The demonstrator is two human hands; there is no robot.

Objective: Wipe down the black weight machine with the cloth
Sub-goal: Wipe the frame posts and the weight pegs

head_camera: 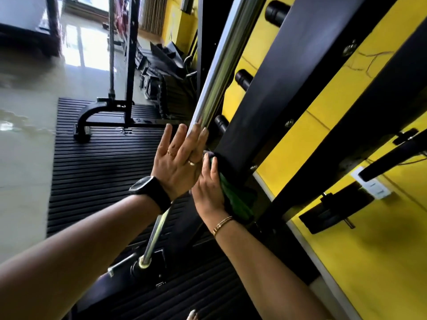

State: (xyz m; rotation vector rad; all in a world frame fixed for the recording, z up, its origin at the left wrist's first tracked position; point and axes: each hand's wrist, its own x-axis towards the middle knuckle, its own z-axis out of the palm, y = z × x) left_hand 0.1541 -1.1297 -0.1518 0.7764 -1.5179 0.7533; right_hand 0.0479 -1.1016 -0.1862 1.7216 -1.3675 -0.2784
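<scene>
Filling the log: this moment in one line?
wiping | right hand grips cloth on black upright | left hand flat on chrome rod

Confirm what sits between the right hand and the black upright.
The green cloth, bunched under the palm of the right hand and pressed onto the black upright. The head view shows it.

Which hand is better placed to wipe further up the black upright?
Right. The right hand holds the green cloth against the black upright. The left hand has no cloth and rests with straight fingers on the chrome rod.
</scene>
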